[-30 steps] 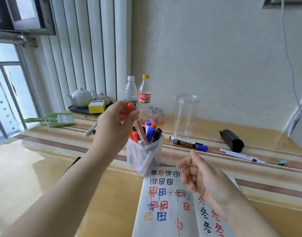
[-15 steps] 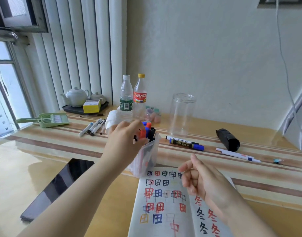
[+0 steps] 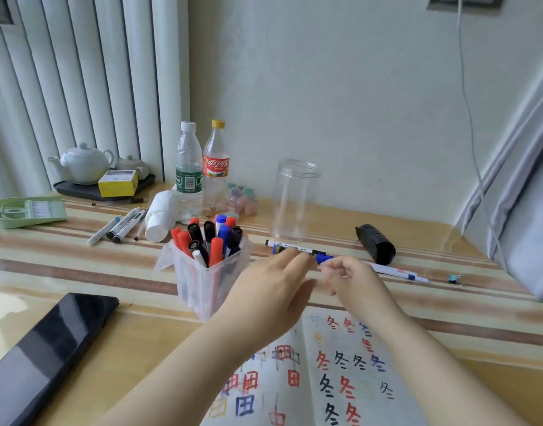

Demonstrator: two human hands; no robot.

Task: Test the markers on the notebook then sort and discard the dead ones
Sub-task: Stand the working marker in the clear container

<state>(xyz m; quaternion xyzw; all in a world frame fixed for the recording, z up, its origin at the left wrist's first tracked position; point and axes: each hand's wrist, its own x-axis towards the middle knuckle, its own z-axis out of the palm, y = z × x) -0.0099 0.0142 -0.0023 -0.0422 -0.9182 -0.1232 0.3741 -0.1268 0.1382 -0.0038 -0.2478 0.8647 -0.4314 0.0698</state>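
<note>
A clear plastic cup (image 3: 208,284) holds several red, blue and black markers (image 3: 216,250). Behind my hands a blue-capped marker (image 3: 290,248) lies on the striped table. My left hand (image 3: 273,290) reaches over it, its straight fingers lying across the barrel. My right hand (image 3: 353,281) has curled fingers that pinch the marker's blue cap end. The open notebook (image 3: 340,379) with red, blue and black test characters lies under my forearms.
An empty clear jar (image 3: 294,204) stands behind the marker. A black case (image 3: 376,244) and a white pen (image 3: 396,270) lie to the right. Several pens (image 3: 122,226), white cloth (image 3: 161,216) and two bottles (image 3: 188,173) are left. A dark tablet (image 3: 43,348) lies front left.
My left hand lowered a red marker to the cup, then swung right, empty, to the blue-capped marker on the table. My right hand moved forward to its cap.
</note>
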